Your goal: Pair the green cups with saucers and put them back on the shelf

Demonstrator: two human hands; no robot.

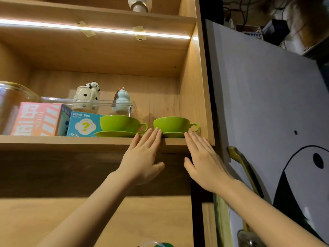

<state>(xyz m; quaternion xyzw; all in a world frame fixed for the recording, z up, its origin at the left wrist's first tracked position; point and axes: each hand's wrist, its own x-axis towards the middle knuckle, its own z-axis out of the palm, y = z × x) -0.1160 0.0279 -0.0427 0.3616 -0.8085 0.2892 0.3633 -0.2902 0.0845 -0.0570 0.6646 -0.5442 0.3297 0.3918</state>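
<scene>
Both hands flat, fingers straight, holding nothing. Left hand (142, 157) fingertips and right hand (203, 161) fingertips touch the right saucer (173, 135) under its green cup (171, 124); the second cup (118, 123) on its saucer (115, 134) stands just left of them on the shelf (71, 142).

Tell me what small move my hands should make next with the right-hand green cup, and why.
Probably nudge the right saucer a little deeper. It sits at the shelf's front edge, and both open hands, left and right, already have fingertips at its rim.
</scene>
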